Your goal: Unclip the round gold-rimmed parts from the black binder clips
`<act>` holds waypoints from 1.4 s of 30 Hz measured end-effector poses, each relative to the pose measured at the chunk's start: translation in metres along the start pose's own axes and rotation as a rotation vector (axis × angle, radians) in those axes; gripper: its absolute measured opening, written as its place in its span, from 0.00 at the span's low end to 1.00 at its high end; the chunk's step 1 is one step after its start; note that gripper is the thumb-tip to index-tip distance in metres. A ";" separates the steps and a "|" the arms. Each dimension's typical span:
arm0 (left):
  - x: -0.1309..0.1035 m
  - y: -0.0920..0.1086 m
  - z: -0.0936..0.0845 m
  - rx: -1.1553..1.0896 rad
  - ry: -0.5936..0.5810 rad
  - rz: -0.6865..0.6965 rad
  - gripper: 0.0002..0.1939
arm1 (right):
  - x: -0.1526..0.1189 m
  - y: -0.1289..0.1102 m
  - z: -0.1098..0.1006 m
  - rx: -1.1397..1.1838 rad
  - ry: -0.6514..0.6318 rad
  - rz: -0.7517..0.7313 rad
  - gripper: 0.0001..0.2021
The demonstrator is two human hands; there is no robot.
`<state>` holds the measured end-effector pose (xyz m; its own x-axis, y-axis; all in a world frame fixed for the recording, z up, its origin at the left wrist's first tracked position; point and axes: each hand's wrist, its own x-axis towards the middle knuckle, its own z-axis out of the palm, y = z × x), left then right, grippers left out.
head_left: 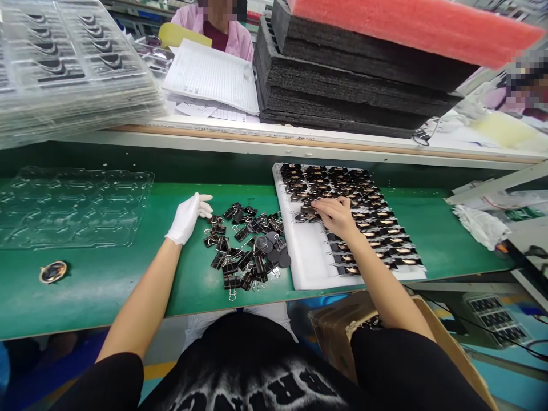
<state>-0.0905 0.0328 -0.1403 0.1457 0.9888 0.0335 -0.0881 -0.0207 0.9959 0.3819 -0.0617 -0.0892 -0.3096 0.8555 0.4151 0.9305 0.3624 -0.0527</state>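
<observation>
Fingers [324, 204] of the right hand [337, 217] grasp one black clip [306, 211] on one foam tray [310, 257]; left of this tray are one clip pile [245, 260], one gloved left hand [186, 218], fingers released, and one clear tray [81, 208].

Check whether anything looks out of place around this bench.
A round, gold-rimmed piece lies alone on the green bench, far from the binder clips. The red foam sheet looks off-center, overhanging the black foam stack.

Bright, tabletop [98, 285] faintly shiny, edges stretched, far detail seemingly soft
</observation>
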 end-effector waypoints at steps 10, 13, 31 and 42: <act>0.000 0.000 0.001 0.010 0.004 0.010 0.33 | 0.010 0.005 -0.005 0.023 -0.121 0.014 0.19; -0.002 0.002 0.002 0.009 0.002 0.012 0.33 | 0.024 0.003 0.000 0.043 -0.172 -0.020 0.19; 0.001 -0.002 0.000 0.010 -0.004 0.009 0.33 | 0.002 0.046 0.010 0.278 0.199 0.356 0.19; -0.001 0.003 0.002 0.020 0.006 0.003 0.34 | 0.009 0.020 0.004 0.186 0.121 0.312 0.14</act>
<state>-0.0887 0.0309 -0.1373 0.1395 0.9896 0.0361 -0.0690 -0.0267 0.9973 0.3971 -0.0454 -0.0900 0.0187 0.8896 0.4563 0.9217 0.1616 -0.3528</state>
